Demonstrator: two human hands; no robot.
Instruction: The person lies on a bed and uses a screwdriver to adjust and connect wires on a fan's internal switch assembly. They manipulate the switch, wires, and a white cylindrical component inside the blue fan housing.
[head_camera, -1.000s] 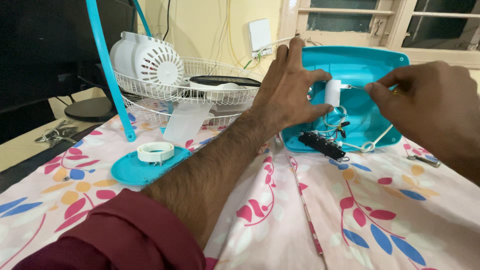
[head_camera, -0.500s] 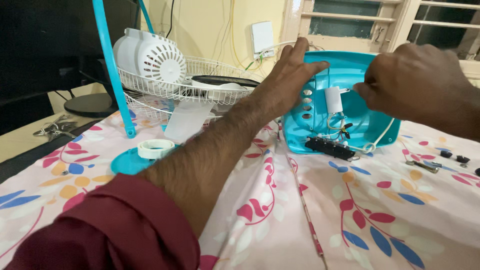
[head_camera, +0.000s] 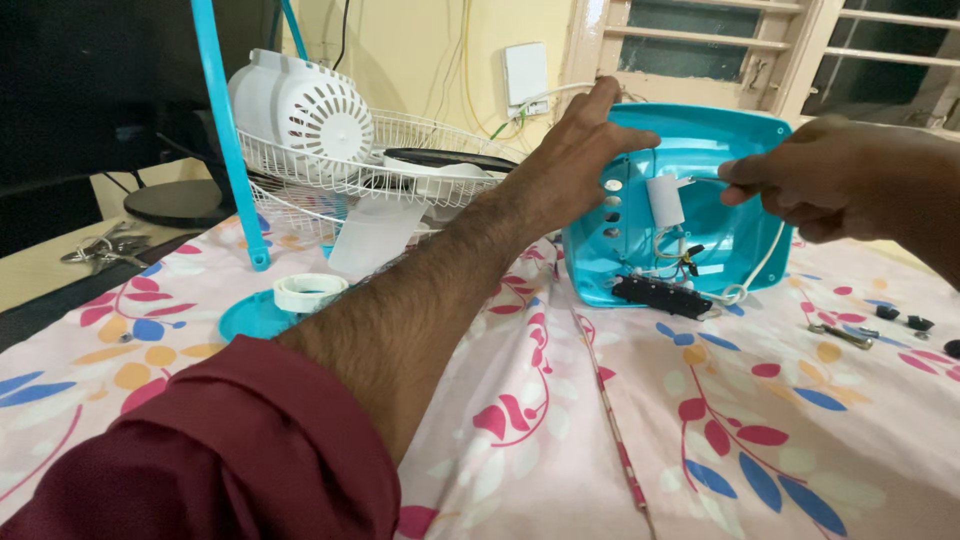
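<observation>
Between the two hands, the turquoise fan base housing (head_camera: 725, 150) stands tilted on its edge on the floral cloth (head_camera: 760, 440), open underside toward the viewer. The left hand (head_camera: 575, 155) grips its left rim, fingers curled over the top edge and thumb behind, steadying it. The right hand (head_camera: 810, 180) is closed in a pinch on a thin grey wire or tool shank (head_camera: 705, 180) that runs leftward to the white cylindrical capacitor (head_camera: 665, 203); which of the two it is cannot be told. Below the capacitor hang the wire bundle (head_camera: 685, 262) and the black switch block (head_camera: 665, 296). The step in hand appears to be work on the internal wiring; the next move likely calls for a firm brace from the left hand. Loose screws (head_camera: 845, 335) lie below the right hand; the wire fan guard (head_camera: 350, 170) sits left of the left hand.
</observation>
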